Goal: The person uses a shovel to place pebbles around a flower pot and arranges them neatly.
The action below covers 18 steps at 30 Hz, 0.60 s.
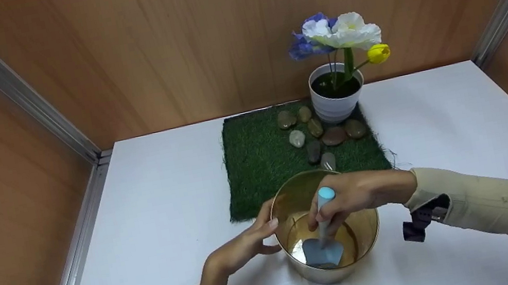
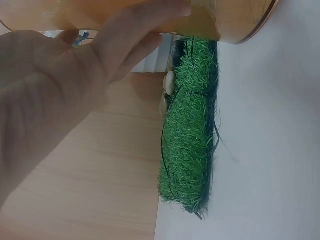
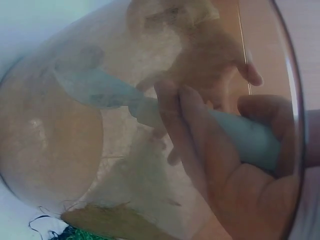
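An amber, see-through glass pot [image 1: 371, 242] stands near the front middle of the white table. My left hand [image 1: 246, 245] holds its left side near the rim; in the left wrist view this hand [image 2: 105, 60] lies along the tinted wall. Reaching in over the rim, my right hand [image 1: 352, 195] grips the handle of a small light-blue trowel [image 1: 323, 254]. Its blade points down toward the bottom of the pot. Through the glass in the right wrist view, I see the right fingers [image 3: 200, 135] wrapped round the trowel's pale handle [image 3: 245, 135].
Behind the pot lies a green artificial-grass mat [image 1: 257, 162] with several smooth stones [image 1: 334, 136] on it. A white flowerpot [image 1: 337, 109] with purple, white and yellow flowers [image 1: 342, 33] stands at its back right corner. Wooden panels [image 1: 215, 39] wall in the table.
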Tool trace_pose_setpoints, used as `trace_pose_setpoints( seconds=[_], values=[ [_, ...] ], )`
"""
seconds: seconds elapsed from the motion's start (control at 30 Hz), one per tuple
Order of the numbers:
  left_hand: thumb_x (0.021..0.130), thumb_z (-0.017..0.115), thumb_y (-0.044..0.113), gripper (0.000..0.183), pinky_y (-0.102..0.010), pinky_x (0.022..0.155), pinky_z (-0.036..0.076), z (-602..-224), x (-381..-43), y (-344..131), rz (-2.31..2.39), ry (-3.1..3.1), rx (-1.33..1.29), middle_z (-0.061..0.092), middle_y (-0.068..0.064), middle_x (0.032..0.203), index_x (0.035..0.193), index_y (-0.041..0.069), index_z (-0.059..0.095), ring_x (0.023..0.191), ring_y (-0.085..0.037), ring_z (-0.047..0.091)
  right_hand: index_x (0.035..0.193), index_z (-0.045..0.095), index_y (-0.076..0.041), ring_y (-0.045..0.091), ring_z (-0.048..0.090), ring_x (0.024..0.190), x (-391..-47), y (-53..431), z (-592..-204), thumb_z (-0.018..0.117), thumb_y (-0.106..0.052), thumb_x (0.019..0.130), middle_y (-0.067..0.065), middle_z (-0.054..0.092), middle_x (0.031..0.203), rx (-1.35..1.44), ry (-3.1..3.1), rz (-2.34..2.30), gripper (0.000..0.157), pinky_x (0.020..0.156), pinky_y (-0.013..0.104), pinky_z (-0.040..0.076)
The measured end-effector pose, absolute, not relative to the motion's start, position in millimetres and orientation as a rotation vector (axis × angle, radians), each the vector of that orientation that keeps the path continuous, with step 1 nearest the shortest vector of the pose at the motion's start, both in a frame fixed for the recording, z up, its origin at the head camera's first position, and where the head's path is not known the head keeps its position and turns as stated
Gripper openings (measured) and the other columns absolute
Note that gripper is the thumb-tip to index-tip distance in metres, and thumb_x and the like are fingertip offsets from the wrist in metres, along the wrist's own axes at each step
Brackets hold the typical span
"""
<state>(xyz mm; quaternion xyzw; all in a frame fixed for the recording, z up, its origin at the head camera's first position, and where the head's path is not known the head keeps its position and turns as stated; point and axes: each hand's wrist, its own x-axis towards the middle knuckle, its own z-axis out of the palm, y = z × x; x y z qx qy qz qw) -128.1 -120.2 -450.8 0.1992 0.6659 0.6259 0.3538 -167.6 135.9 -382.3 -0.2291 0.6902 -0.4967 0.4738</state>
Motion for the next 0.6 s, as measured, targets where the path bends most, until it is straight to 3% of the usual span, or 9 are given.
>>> trace_pose_setpoints(
  seconds=[0.6],
  values=[
    [0.097,0.033,0.049,0.052,-0.05,0.094,0.04,-451.4,-129.1,-119.8,1.618,1.722,0.509,0.002,0.004,0.152,0.144,0.04,0.012,0.137,-0.023,0.014,0.109,0.063,0.01,0.042,0.059,0.099,-169.9,143.2,-372.3,0.057,-0.007,0.092,0.025,0.059,0.112,-0.609,1.611,-1.297,0.025,0.078,0.041,0.051]
  ],
)
